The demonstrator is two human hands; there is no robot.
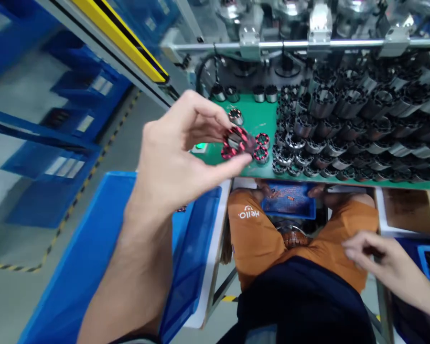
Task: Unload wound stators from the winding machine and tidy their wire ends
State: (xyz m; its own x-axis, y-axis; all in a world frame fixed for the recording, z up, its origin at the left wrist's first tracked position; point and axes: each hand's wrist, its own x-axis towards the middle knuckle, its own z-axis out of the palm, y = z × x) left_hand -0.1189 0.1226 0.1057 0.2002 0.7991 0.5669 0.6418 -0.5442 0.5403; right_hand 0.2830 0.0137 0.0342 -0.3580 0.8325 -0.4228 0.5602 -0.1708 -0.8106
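Note:
My left hand (pixel 186 148) is raised over the left end of the green work surface. Between its thumb and fingers it grips a motor stator (pixel 236 142) wound with red wire, slightly blurred. Just right of it, two more red-wound stators (pixel 262 147) stand on the green surface, and another stator (pixel 235 116) stands behind. My right hand (pixel 387 260) is over my right thigh, away from the work surface. Its fingers are curled towards the thumb, and nothing shows between them.
Rows of dark stator cores (pixel 344 124) cover the right of the green work surface (pixel 252 111). A metal rail (pixel 290 46) crosses behind. A blue bin (pixel 197 248) stands at left, and a small blue tray (pixel 290 210) lies below the edge. A yellow post (pixel 129 43) rises left.

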